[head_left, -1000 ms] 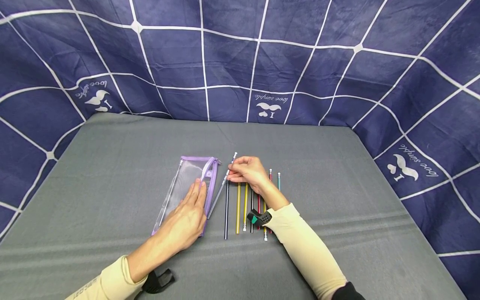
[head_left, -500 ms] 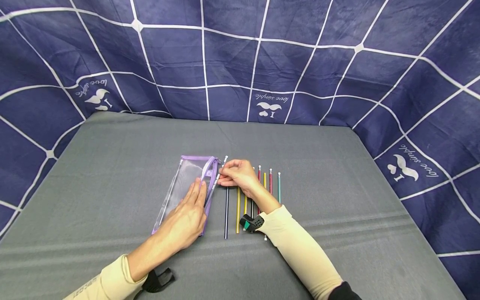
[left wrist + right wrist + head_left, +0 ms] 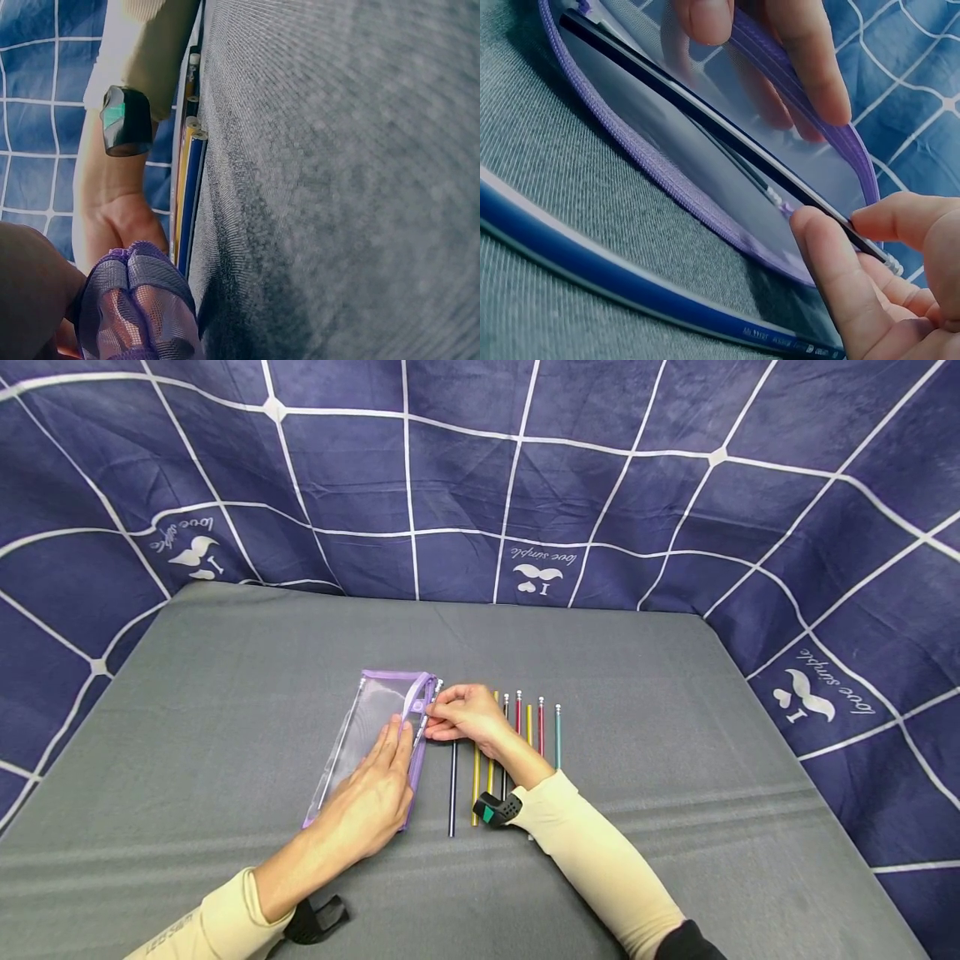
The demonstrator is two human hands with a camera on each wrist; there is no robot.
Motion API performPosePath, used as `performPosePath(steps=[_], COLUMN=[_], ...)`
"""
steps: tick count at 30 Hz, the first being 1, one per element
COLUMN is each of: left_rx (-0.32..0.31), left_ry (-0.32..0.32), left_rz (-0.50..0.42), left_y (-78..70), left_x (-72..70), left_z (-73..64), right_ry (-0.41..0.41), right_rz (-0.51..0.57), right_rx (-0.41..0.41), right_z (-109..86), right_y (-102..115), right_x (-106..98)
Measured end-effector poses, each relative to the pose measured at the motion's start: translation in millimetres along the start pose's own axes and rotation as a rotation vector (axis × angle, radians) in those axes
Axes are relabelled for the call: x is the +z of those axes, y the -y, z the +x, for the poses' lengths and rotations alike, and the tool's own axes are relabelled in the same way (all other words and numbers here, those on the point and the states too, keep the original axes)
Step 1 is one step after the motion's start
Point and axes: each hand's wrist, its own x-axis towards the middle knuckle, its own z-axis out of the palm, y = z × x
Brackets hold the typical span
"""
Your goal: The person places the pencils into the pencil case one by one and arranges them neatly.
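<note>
A see-through mesh pencil case point(image 3: 393, 676) with purple zip edging lies at the middle left of the table. My left hand point(image 3: 371, 793) lies over it and pinches its upper edge, and the mouth gapes in the right wrist view. My right hand point(image 3: 468, 718) pinches a dark pencil point(image 3: 705, 116) near its eraser end, between thumb and fingers. The pencil's far part reaches into the mouth, and its eraser end sticks out. Deeper in the case, another pencil point(image 3: 739, 161) shows through the opening. A dark blue pencil point(image 3: 452, 793) lies just outside the mouth.
Right of the case, several pencils lie in a row, among them a yellow pencil point(image 3: 476, 785), a red pencil point(image 3: 541, 727) and a teal pencil point(image 3: 558, 735). My right forearm covers part of the row. A blue checked cloth point(image 3: 465, 485) hangs behind the grey table point(image 3: 637, 685).
My right hand has moved left and slightly toward me with the pencil, from beside the case to its mouth. The pencil has gone into the opening. The left hand has stayed still.
</note>
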Motion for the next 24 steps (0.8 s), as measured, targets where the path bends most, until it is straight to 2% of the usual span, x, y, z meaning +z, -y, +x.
performPosePath(steps=[13, 24], left_rx=[-0.029, -0.036], left_ry=[0.021, 0.027], left_rz=[-0.017, -0.019], left_y=[-1.4, -1.4], left_x=[-3.1, -3.6], left_z=[1.3, 1.3], right_ry=[0.062, 0.081], right_rz=[-0.061, -0.085], right_rx=[0.042, 0.016], right_z=[-0.8, -4.8], right_y=[4, 11], right_x=[11, 3])
